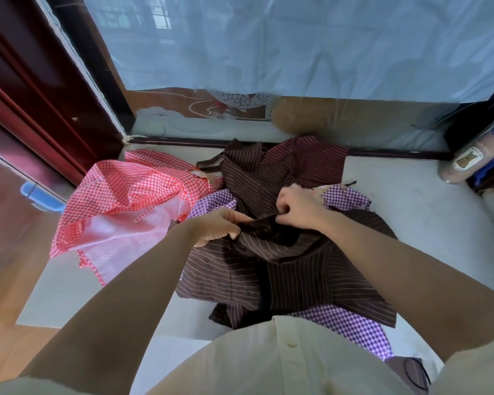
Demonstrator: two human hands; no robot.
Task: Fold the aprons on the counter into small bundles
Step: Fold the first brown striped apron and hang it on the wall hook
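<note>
At frame centre on the tabletop (411, 195), the left hand (217, 228) and right hand (298, 208) each pinch with curled fingers (232, 223) the thin strap (264, 217) of the crumpled brown striped apron (300, 269), cloth that looks light and limp, probably best taken by its hems and corners.

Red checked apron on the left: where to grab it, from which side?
Grip the left edge of the red checked apron, where the pale underside is turned up, coming from the left. That edge lies spread out and seems to overhang the counter, so fingers could likely get under it. Its right side runs into the heap with the brown striped apron.
</note>
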